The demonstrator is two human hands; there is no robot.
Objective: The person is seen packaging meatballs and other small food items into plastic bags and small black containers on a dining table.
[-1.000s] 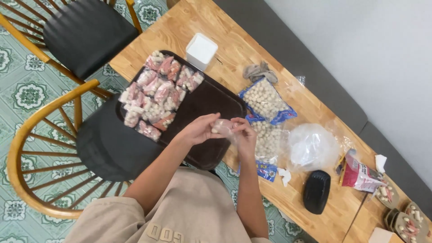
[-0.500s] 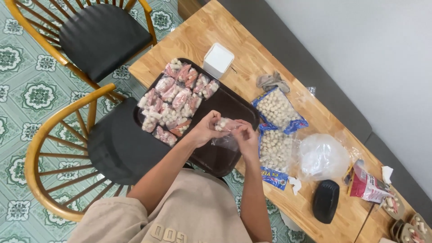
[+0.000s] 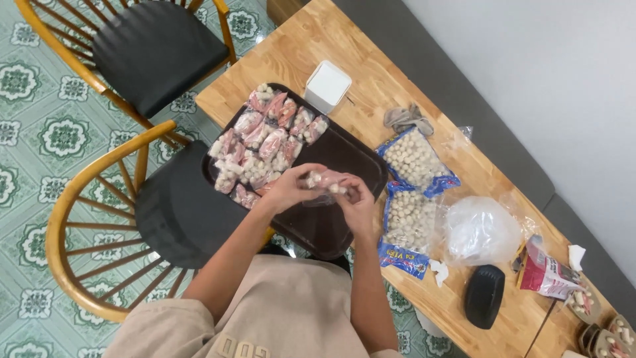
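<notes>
Filled packets [image 3: 265,142]: packed in rows at the left end of the dark tray [image 3: 351,159].
Left hand [image 3: 291,187]: fingers pinch one end of a small packet [image 3: 324,182].
Small packet: held over the tray.
Right hand [image 3: 356,199]: fingers closed on the other end.
Surface [image 3: 371,73]: bags of white balls [image 3: 414,159] to the right.

Small food trays [image 3: 609,331] cut off at the lower right edge, contents too small to tell.

Two chairs [image 3: 156,50], one tray [image 3: 344,166]
</notes>
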